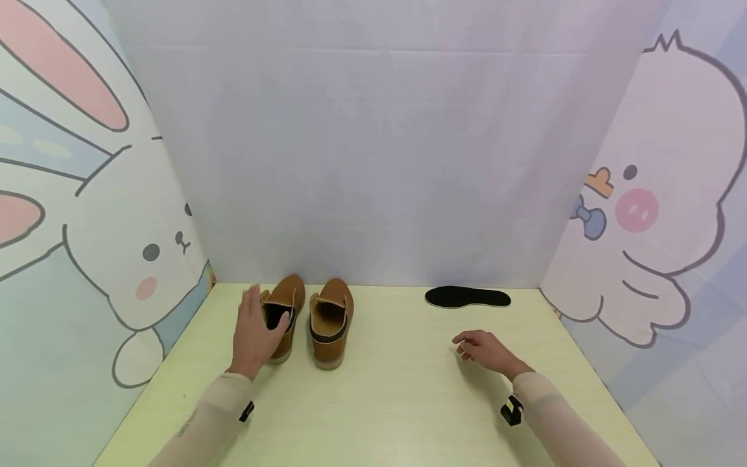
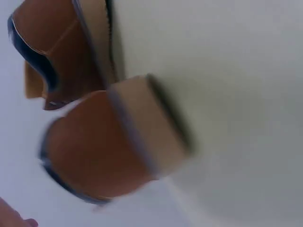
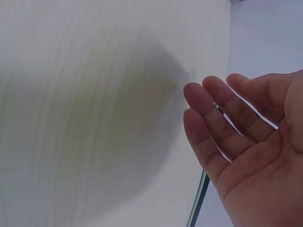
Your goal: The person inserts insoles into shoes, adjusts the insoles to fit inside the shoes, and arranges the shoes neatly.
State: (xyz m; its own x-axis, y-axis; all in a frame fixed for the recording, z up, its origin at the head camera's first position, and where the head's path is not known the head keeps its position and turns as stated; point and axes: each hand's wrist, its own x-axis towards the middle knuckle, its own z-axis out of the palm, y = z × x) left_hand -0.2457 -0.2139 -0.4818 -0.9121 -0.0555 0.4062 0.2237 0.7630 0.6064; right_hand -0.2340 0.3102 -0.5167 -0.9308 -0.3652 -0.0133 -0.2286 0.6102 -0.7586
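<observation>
Two brown shoes stand side by side, toes toward the back wall: the left shoe (image 1: 290, 290) is dark inside, the right shoe (image 1: 330, 353) tan inside. My left hand (image 1: 257, 334) overlaps the left shoe's opening in the head view, fingers extended and thumb apart, holding nothing. Both heels appear in the left wrist view, the nearer heel (image 2: 97, 146) blurred; only a bit of the hand shows in the corner. My right hand (image 1: 487, 352) hovers over the table with loosely bent fingers (image 3: 239, 113) and an empty palm. Beyond it lies a black insole (image 1: 467, 297).
The pale wooden table (image 1: 385, 408) meets a plain light backdrop (image 1: 373, 162) just behind the shoes and insole. Cartoon-printed panels, with a rabbit (image 1: 125, 259) on the left and a duck-like figure (image 1: 671, 162) on the right, flank it.
</observation>
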